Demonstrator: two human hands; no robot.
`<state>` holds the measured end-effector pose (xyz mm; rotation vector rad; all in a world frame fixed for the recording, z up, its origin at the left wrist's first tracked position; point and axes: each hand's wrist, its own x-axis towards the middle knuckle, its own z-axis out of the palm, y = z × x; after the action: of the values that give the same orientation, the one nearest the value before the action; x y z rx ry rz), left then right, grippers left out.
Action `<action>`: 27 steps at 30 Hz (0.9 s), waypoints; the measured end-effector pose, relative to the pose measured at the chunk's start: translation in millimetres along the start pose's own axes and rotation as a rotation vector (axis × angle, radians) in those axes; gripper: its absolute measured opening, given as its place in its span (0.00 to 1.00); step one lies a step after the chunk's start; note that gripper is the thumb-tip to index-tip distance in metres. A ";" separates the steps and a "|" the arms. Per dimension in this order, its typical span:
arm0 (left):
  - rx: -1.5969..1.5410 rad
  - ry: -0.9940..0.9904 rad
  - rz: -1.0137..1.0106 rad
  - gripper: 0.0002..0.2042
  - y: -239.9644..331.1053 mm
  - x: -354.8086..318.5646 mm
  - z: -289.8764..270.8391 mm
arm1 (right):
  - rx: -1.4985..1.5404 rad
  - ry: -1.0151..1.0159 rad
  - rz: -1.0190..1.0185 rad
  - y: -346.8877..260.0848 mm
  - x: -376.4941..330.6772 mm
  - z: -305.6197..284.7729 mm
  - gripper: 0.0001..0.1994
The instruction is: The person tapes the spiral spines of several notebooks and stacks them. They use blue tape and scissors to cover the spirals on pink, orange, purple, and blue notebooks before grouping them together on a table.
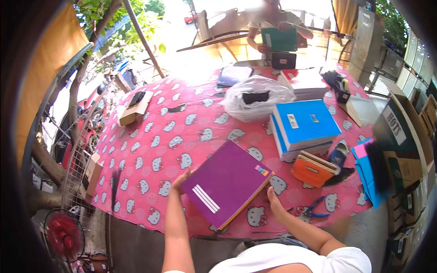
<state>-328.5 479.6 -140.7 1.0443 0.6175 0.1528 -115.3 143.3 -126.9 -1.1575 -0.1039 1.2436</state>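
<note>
A purple spiral notebook (230,182) with white label lines lies tilted over the pink patterned tablecloth in front of me. My left hand (180,180) grips its left corner, with the fingers at the edge and partly hidden. Just off the notebook's right edge is my right hand (276,204), its fingers stretched out and nothing visible in it. Pliers with blue handles (315,208) lie to the right of that hand. Beyond them are an orange organizer-like case (312,169) and a stack of blue-covered books or boxes (307,123).
A clear plastic bag (259,98) with a dark item sits mid-table. Blue folders (365,175) hang by the right edge near cardboard boxes (403,136). A small cardboard box (134,111) stands far left. Across the table, a person holds a green notebook (280,39). A red fan (63,234) stands lower left.
</note>
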 end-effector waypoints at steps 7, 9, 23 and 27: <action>-0.263 -0.112 -0.003 0.29 -29.9 -40.7 -30.4 | -0.012 -0.053 -0.066 2.4 64.5 38.0 0.49; -0.195 0.127 0.021 0.29 -33.5 -55.7 5.3 | -0.134 -0.176 -0.105 -19.6 78.6 36.8 0.50; -0.321 0.731 0.350 0.23 -78.0 -112.6 67.2 | -1.374 -0.298 -0.404 -98.5 -48.5 -60.6 0.38; -0.255 1.220 0.462 0.16 -106.8 -118.8 106.0 | -1.753 -0.118 -0.242 -84.6 -97.8 -139.3 0.43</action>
<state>-386.1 296.8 -145.6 0.7432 1.3848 1.3018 -9.7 -8.3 -82.4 -2.3771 -1.6088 0.8033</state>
